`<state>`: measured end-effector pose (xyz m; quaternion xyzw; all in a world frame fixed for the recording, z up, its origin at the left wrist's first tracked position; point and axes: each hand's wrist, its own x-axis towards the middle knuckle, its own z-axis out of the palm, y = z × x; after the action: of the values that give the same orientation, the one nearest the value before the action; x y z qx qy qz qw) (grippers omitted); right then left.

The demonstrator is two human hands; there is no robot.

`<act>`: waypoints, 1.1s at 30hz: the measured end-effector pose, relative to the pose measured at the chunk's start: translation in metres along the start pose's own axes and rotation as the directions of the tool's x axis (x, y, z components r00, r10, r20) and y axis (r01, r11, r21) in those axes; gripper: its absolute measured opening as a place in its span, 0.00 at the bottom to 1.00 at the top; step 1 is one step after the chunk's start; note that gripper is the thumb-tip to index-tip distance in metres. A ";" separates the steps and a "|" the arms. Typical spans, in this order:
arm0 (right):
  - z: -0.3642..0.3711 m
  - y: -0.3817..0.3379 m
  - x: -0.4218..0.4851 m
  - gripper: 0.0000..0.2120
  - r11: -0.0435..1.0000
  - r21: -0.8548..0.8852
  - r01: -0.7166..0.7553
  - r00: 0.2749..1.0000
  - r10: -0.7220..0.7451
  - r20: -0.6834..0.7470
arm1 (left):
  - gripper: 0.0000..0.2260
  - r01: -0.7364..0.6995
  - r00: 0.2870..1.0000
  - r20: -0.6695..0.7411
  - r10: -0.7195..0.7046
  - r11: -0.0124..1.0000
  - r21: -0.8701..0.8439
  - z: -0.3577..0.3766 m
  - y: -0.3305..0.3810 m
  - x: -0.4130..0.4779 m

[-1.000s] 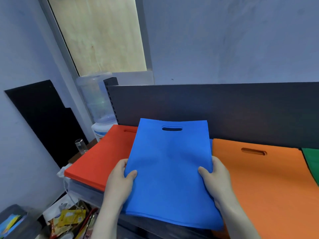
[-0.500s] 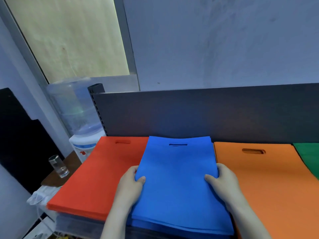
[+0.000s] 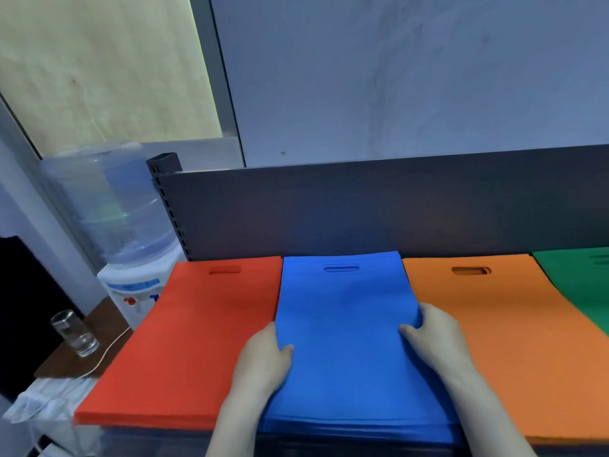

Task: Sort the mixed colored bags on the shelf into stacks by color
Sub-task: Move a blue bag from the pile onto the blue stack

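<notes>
Four flat stacks of fabric bags lie side by side on the shelf. A red stack (image 3: 197, 331) is at the left, then a blue stack (image 3: 346, 341), an orange stack (image 3: 514, 351) and a green stack (image 3: 583, 285) at the far right. My left hand (image 3: 263, 361) grips the blue stack's left edge, thumb on top and fingers under. My right hand (image 3: 435, 338) grips its right edge the same way. The blue stack lies flat, its handle cutout close to the back panel.
A dark metal back panel (image 3: 395, 209) closes the shelf behind the stacks. Left of the shelf stand a water dispenser with a large bottle (image 3: 112, 209) and a drinking glass (image 3: 74, 333) on a small wooden table (image 3: 99, 328).
The blue stack, tilted across the red one a second ago, has been pushed back and squared up between the red and orange stacks. Both hands kept hold of its side edges.
</notes>
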<state>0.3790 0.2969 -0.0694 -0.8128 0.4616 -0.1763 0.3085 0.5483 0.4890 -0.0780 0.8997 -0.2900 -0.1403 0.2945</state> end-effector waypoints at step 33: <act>-0.126 0.070 -0.120 0.33 0.946 -0.323 -0.030 0.950 -0.073 -0.302 | 0.31 -0.612 0.790 0.114 0.602 0.773 0.167 0.048 0.156 -0.072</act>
<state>0.2012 0.3303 -0.0219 -0.8195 0.5178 -0.2273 0.0927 0.4026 0.4085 -0.0142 0.7783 -0.5849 -0.0329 0.2262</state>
